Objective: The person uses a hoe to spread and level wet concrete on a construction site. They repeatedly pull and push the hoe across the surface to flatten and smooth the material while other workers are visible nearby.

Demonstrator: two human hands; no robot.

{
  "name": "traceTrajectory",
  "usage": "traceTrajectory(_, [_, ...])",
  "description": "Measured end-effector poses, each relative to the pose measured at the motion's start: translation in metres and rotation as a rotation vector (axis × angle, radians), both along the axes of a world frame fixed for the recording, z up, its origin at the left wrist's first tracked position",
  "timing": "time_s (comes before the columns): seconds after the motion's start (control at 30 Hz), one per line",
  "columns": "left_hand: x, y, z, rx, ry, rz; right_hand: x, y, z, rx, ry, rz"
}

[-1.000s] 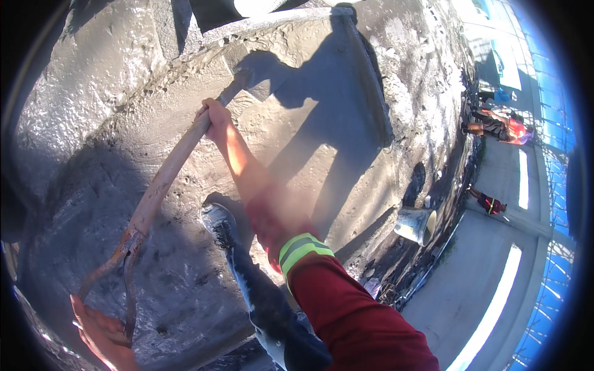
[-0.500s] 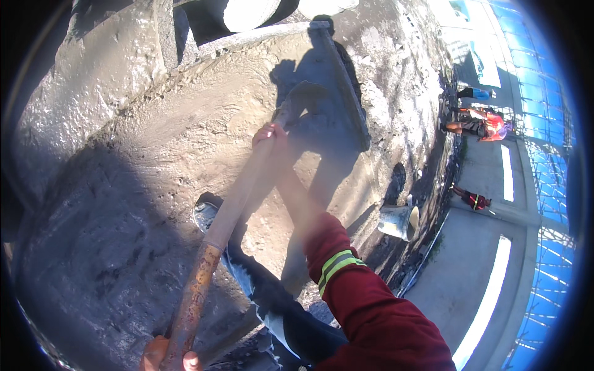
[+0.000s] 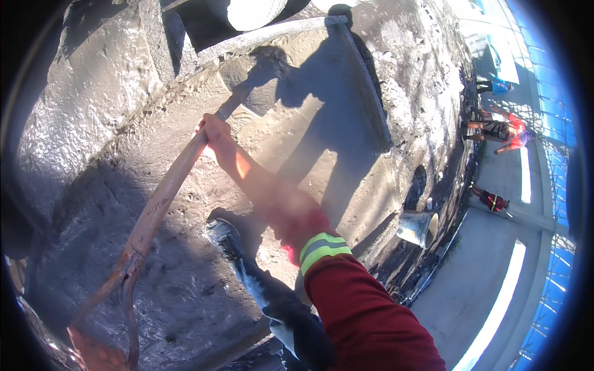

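My right hand [image 3: 216, 131], in a dark red sleeve with a reflective band, is wrapped round the wooden shaft of a shovel [image 3: 164, 191]. The shaft forks into a handle at the lower left. There my left hand [image 3: 96, 352] is at the grip, partly cut off by the dark rim, its fingers blurred. At the far end the grey, smeared blade [image 3: 258, 93] lies at the wet concrete [image 3: 179, 130], partly in shadow. Below the shaft, a boot [image 3: 223, 234] and a dark trouser leg stand in the wet mix.
Narrow boards [image 3: 365, 83] edge the wet concrete at the far side. A bucket [image 3: 417, 229] lies tipped over on the right. Several people are farther off to the right, one in a red top [image 3: 513, 130], on a pale paved strip. Rough ground [image 3: 421, 93] lies between.
The shovel has swung left, with its blade and handle both shifted that way. My right hand has moved left with the shaft. The view has shifted slightly.
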State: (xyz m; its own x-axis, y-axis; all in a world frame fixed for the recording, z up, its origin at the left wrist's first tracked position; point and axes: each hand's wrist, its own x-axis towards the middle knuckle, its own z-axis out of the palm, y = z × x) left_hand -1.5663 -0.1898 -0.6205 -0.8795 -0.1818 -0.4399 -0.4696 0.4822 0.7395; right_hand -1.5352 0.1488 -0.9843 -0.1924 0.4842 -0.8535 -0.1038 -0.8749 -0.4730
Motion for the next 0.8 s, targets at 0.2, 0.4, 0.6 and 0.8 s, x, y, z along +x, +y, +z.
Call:
traceTrajectory(0.2, [0.042, 0.134, -0.089, 0.292, -0.041, -0.308, 0.113, 0.198, -0.01, 0.132, 0.267, -0.079])
traceTrajectory(0.4, [0.016, 0.112, -0.102, 0.303, 0.3, -0.559, 0.112, 0.212, -0.001, 0.206, 0.439, -0.203])
traceTrajectory(0.6, [0.028, 0.117, -0.087, 0.244, 0.202, -0.727, 0.204, 0.15, -0.002, 0.054, 0.405, -0.481])
traceTrajectory(0.8, [0.091, 0.076, -0.115, 0.241, 0.633, -1.1, 0.352, 0.092, -0.02, -0.001, 0.62, -0.6])
